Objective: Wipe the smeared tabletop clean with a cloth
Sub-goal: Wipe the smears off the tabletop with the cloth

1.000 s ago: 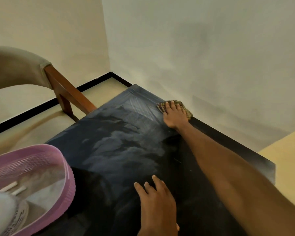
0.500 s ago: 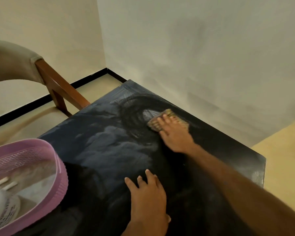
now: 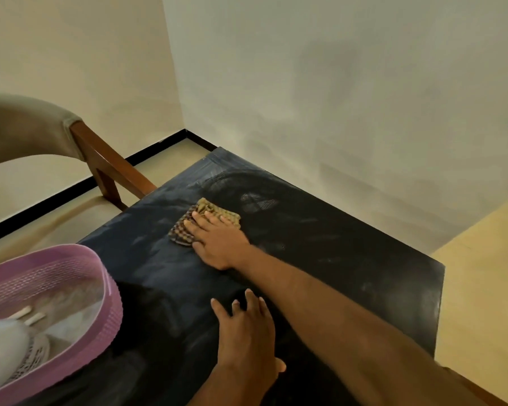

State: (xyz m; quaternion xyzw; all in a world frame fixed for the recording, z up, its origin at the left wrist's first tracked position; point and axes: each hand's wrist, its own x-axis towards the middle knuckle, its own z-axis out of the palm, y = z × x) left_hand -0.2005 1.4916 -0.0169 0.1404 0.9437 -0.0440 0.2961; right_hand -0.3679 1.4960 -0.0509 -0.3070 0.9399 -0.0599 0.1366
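Note:
A dark tabletop with pale smears fills the middle of the head view. A checked brown cloth lies on its far left part. My right hand presses flat on the cloth, fingers straight and pointing away from me, covering its near half. My left hand rests flat on the table nearer to me, fingers spread, holding nothing. A wiped darker patch shows beyond the cloth, toward the far corner.
A pink plastic basket with white items inside stands on the table's near left. A wooden chair with a padded back stands left of the table. A pale wall runs along the table's far side.
My right hand has slid the cloth from the far edge by the wall leftward and toward me. A darker wiped streak is left behind it. My left hand has stayed flat.

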